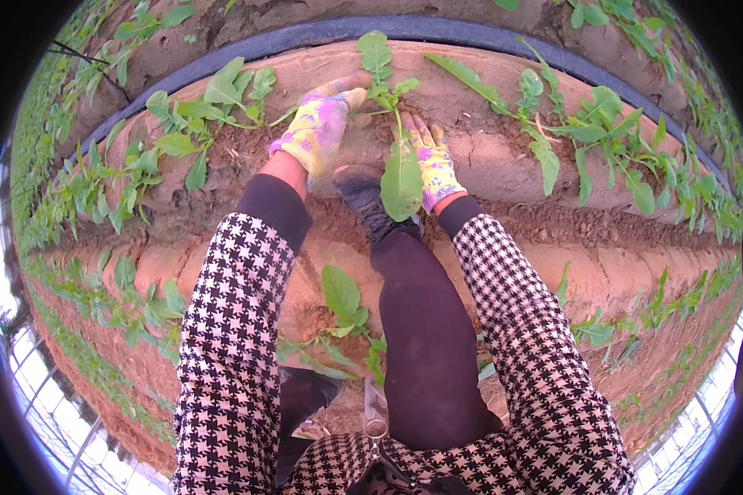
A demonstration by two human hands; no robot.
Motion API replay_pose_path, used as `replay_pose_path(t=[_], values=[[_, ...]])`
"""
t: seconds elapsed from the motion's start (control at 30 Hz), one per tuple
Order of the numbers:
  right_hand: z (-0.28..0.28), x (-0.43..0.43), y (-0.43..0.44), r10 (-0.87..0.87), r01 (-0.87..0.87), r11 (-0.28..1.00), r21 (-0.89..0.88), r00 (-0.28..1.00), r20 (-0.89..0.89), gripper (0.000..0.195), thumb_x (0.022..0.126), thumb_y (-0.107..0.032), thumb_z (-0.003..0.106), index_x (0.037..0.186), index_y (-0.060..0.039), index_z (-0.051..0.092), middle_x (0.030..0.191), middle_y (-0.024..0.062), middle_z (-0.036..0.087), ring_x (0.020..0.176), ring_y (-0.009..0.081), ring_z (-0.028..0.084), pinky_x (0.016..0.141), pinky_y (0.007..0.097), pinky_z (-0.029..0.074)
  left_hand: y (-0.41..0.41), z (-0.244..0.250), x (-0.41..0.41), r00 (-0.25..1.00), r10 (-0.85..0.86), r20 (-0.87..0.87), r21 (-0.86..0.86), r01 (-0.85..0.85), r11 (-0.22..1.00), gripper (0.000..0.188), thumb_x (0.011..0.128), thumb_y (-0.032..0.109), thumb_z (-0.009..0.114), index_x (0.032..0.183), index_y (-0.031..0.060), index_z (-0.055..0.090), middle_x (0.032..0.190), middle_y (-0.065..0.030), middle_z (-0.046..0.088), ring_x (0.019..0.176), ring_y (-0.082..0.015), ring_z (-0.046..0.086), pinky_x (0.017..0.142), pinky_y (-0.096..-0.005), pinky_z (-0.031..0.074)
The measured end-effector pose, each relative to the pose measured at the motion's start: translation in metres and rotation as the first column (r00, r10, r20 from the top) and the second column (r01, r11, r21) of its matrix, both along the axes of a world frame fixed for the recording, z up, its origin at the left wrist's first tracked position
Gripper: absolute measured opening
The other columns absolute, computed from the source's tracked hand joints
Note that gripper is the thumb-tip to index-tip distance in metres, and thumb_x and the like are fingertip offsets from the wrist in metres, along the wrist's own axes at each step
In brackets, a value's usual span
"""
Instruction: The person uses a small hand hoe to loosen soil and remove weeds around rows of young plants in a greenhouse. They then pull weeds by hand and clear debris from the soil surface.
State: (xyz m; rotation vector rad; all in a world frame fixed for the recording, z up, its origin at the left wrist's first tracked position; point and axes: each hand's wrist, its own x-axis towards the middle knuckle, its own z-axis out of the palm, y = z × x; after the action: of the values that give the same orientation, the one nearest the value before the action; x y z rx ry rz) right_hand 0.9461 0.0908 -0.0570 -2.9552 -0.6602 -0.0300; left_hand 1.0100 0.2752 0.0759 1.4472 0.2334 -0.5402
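Observation:
A young leafy plant (381, 96) grows from the soil ridge in front of me, with one broad leaf (402, 182) hanging down the near side. My left hand (316, 127), in a yellow and pink floral glove, is at the plant's left. Its fingertips point towards the stems, and whether they pinch anything is unclear. Close by the plant's base on the right, my right hand (431, 158) in a matching glove lies against the soil, fingers somewhat apart. No object shows in it. The hanging leaf partly covers the right glove's edge.
A dark irrigation hose (396, 28) runs along the ridge's far side. More leafy plants (223, 105) grow to the left, others (588, 124) to the right. My dark shoe (365, 198) stands in the furrow beneath the plant. Smaller seedlings (343, 303) grow on the nearer ridge.

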Motion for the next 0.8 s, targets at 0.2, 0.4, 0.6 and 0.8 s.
replay_pose_path(t=[0.2,0.4,0.6,0.8], values=[[0.015,-0.007,0.017,-0.062,0.076,0.986,0.152,0.993,-0.096,0.060,0.088,-0.041,0.049,0.133,-0.0034,0.040,0.142,0.0166,0.035,0.133,0.0303,0.030,0.108,0.0479,0.020,-0.001,0.005,-0.007,0.992,0.039,-0.118,0.000,-0.040,0.999,0.034,0.091,0.018,0.052,0.123,0.0078,0.055,0.121,-0.0087,0.055,0.107,-0.0233,0.054,0.089,-0.0355,0.045],[0.023,-0.013,0.028,0.102,-0.088,0.965,0.246,0.994,-0.042,0.058,0.087,-0.041,0.050,0.128,-0.0001,0.046,0.137,0.0189,0.040,0.128,0.0332,0.036,0.107,0.0471,0.022,0.000,0.007,-0.007,0.995,-0.011,-0.094,-0.072,0.004,0.997,0.028,0.092,0.014,0.052,0.119,0.0073,0.058,0.121,-0.0052,0.056,0.112,-0.0167,0.051,0.090,-0.0335,0.045],[0.017,-0.005,0.032,0.082,-0.063,0.967,0.245,0.994,-0.071,0.050,0.087,-0.034,0.052,0.125,-0.0008,0.048,0.133,0.0181,0.045,0.121,0.0345,0.044,0.103,0.0465,0.029,0.000,0.010,-0.013,0.981,0.037,-0.190,-0.198,-0.076,0.977,0.030,0.093,0.012,0.050,0.122,0.0057,0.054,0.123,-0.0071,0.053,0.109,-0.0201,0.053,0.092,-0.0364,0.046],[0.001,-0.003,0.004,-0.050,0.045,0.990,0.131,0.998,0.032,0.064,0.082,-0.040,0.055,0.135,-0.0076,0.039,0.142,0.0129,0.035,0.132,0.0269,0.032,0.108,0.0444,0.022,0.004,0.006,-0.012,0.977,0.002,-0.213,-0.083,-0.020,0.996,0.030,0.093,0.009,0.048,0.123,0.0043,0.053,0.126,-0.0095,0.049,0.104,-0.0211,0.055,0.086,-0.0357,0.051]])
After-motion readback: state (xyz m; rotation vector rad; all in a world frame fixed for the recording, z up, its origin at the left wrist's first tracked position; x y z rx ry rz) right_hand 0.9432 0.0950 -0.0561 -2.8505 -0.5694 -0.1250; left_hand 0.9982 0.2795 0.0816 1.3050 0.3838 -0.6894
